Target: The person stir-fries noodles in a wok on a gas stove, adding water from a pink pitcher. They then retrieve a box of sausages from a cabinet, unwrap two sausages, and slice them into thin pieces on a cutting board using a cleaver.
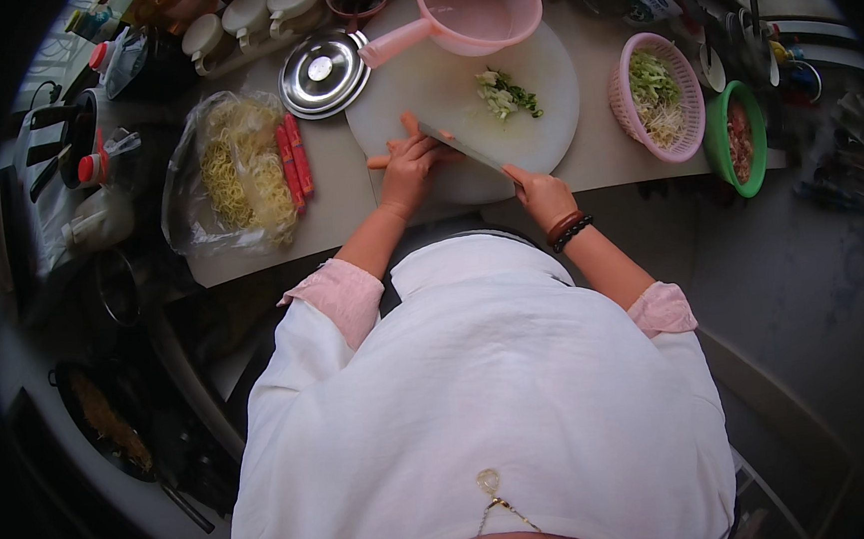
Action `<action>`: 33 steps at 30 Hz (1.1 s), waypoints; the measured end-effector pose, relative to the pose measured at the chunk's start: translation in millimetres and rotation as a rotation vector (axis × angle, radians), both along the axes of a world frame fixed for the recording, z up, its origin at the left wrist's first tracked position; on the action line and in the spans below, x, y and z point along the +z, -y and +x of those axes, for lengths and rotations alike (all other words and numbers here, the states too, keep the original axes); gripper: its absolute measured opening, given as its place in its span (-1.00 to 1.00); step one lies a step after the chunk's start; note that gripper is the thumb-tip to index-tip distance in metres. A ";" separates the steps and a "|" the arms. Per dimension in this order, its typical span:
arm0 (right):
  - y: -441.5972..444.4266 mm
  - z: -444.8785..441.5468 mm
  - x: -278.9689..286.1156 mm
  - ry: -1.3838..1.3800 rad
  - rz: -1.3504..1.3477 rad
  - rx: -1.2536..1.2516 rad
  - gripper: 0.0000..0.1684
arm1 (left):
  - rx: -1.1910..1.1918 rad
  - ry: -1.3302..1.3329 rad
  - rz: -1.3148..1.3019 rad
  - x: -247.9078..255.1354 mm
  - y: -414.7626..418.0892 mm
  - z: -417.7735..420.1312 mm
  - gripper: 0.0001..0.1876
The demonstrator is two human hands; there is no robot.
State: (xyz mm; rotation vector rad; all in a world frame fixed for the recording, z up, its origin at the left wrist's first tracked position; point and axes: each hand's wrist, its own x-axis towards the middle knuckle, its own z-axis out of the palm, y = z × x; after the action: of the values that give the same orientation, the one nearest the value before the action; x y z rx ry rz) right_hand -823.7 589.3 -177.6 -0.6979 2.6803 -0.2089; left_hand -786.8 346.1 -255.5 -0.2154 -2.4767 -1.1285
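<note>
My right hand (544,195) grips the handle of a kitchen knife (469,149), whose blade slants up and left over a round white cutting board (464,185). Under and beside that blade, my left hand (408,167) presses on orange sausages (378,163), with its fingertips close to the metal. One sausage end (409,122) sticks out past the knife's tip. Whether the blade has cut into a sausage cannot be seen. A small heap of chopped green onion (508,97) lies on the board to the right.
A pink dipper (481,7) overlaps the board's far edge, near steel lids (320,68). Noodles in a plastic bag (237,170) and red-wrapped sticks (294,163) lie left. Rightward stand a pink basket of shredded vegetables (656,96) and a green bowl of meat (740,139).
</note>
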 end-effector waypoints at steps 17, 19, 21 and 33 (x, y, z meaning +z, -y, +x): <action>4.8 3.4 13.4 0.089 0.071 -0.053 -0.66 | 0.010 0.015 -0.008 9.2 -1.5 0.8 -0.70; 3.2 5.3 7.7 0.060 0.009 -0.069 -0.66 | 0.033 0.015 -0.008 2.0 -1.0 3.1 -0.68; -0.8 -0.2 12.7 0.078 -0.039 -0.106 -0.68 | 0.048 0.011 -0.025 -1.8 -0.8 0.4 -0.68; 16.6 9.3 30.2 0.159 0.106 -0.106 -0.65 | 0.015 0.014 0.011 11.5 -1.4 -0.3 -0.77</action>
State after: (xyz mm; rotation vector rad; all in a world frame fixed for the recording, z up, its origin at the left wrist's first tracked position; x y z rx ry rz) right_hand -814.4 572.6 -147.4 -0.4870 2.5566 -0.1413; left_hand -787.1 347.5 -243.9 -0.1863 -2.4800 -1.1413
